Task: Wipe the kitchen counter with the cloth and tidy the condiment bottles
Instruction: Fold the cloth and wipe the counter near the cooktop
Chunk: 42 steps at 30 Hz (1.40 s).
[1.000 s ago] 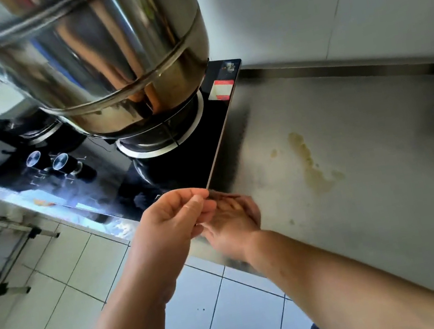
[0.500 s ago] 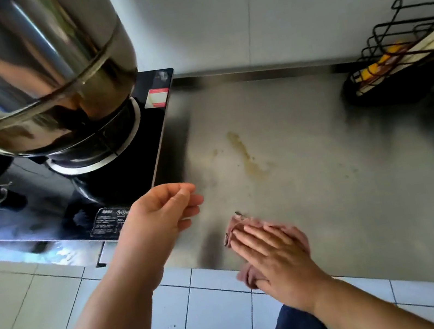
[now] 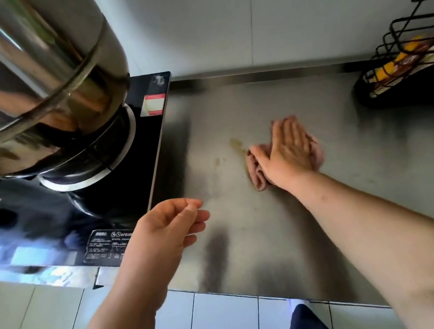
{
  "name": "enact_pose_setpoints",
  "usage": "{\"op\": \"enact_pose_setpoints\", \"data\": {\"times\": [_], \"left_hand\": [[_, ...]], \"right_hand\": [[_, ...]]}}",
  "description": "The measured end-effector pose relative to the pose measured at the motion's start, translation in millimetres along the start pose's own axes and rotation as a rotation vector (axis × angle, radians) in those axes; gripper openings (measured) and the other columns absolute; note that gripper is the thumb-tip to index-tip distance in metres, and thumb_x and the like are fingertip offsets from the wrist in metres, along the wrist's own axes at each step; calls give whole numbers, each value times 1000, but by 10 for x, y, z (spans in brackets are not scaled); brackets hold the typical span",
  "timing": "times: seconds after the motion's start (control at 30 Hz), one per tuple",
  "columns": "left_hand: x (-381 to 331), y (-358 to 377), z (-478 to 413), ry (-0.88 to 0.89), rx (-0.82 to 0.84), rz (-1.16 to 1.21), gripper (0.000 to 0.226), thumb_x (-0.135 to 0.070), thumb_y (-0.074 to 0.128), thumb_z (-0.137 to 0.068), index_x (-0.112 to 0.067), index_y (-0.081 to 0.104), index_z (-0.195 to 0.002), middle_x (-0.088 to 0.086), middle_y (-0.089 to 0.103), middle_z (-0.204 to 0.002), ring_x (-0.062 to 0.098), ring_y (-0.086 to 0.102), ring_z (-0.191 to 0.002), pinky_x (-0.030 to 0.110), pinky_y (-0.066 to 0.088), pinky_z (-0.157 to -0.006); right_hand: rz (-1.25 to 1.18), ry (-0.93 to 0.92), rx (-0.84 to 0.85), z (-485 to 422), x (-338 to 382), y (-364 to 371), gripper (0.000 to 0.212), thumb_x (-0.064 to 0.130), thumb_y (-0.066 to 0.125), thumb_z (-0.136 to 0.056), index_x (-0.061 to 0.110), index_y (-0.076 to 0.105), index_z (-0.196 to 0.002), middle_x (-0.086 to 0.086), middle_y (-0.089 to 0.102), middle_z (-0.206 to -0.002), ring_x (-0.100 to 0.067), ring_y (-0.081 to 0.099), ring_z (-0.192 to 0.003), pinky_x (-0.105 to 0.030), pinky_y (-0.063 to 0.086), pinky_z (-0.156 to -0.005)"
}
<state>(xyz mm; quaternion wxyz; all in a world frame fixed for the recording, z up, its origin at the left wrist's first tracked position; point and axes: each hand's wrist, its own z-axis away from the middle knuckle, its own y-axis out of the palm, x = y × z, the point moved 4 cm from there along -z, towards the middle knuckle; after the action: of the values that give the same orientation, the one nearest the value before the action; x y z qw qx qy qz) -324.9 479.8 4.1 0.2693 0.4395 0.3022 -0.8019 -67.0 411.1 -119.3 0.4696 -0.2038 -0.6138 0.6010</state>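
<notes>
Right hand has slid pink cloth from counter's front edge to yellowish smear mid-counter, fingers flat, together, pressing crumpled fabric on brushed steel. Left hand hovers by smear's near-left, fingers loosely curled, empty. Wire rack far right of smear, cut off; contents blurred.

Right hand lies flat on the cloth at the counter's centre, left hand hovering at seven o'clock.
</notes>
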Motion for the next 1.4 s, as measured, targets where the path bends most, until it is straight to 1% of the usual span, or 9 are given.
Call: {"op": "enact_pose_setpoints", "data": {"times": [0.17, 0.3, 0.47, 0.6, 0.77, 0.9, 1.03, 1.2, 1.4], "left_hand": [[-55, 19, -195, -21, -24, 5, 15, -18, 56, -93, -18, 71, -90, 3, 76, -84, 16, 70, -79, 29, 55, -73], [-121, 26, -335, -34, -39, 5, 13, -19, 57, -92, -18, 70, -92, 2, 76, -85, 17, 71, -82, 35, 55, -82], [-118, -2, -441, -58, -77, 22, 13, -20, 57, -92, -20, 70, -92, 0, 76, -85, 13, 71, -79, 47, 52, -91], [-115, 11, -522, -74, -116, 29, 13, -20, 58, -92, -21, 71, -91, 0, 76, -85, 15, 71, -81, 47, 52, -91], [-221, 121, -684, -89, -137, 42, 19, -16, 57, -92, -19, 73, -83, 6, 76, -82, 22, 69, -75, 40, 53, -80], [-378, 269, -833, -69, -119, 41, 13, -16, 57, -92, -16, 70, -90, 6, 76, -83, 21, 69, -77, 40, 53, -82], [-488, 420, -896, -46, -96, 28, 13, -19, 55, -93, -18, 68, -92, -2, 76, -82, 13, 68, -78, 34, 51, -80], [-550, 621, -916, -27, -63, 37, 13, -20, 56, -93, -20, 68, -91, 0, 76, -85, 13, 69, -80, 33, 51, -79], [-576, 839, -961, -11, 26, 31, 16, -14, 55, -93, -15, 70, -87, 6, 75, -81, 18, 70, -74, 29, 53, -66]], "right_hand": [[26, -612, 101, 726, 935, 443, 71, 55, 41, -91, 19, 30, -150, -3, 28, -158, -19, 18, -147, -36, 9, -120], [-7, -885, 165, 1319, 507, 394, 47, 44, 40, -98, 26, 48, -140, 7, 47, -147, -13, 35, -140, -39, 24, -116], [159, -525, 12, 385, -429, -48, 64, 54, 35, -94, 18, 38, -148, -6, 34, -155, -24, 29, -144, -45, 22, -117], [162, -174, 52, -727, 10, -117, 73, 58, 26, -96, 18, 9, -155, -6, 6, -163, -23, 0, -150, -42, 0, -121], [76, -690, 149, -22, 1080, 500, 64, 52, 36, -95, 25, 24, -152, 2, 19, -161, -18, 8, -149, -35, -2, -120], [54, -978, 220, 767, 639, 479, 53, 52, 45, -92, 29, 48, -139, 7, 45, -148, -15, 33, -140, -35, 15, -118], [142, -678, 56, 128, -497, -17, 59, 55, 38, -93, 22, 45, -142, -2, 45, -148, -25, 38, -139, -40, 20, -115], [167, -98, 33, -1096, -588, -344, 68, 53, 25, -97, 16, 16, -154, -7, 12, -162, -28, 6, -149, -45, 6, -121], [95, -661, 138, 147, 464, 276, 54, 48, 46, -93, 23, 47, -141, 1, 37, -154, -21, 23, -146, -39, 11, -119]]}}
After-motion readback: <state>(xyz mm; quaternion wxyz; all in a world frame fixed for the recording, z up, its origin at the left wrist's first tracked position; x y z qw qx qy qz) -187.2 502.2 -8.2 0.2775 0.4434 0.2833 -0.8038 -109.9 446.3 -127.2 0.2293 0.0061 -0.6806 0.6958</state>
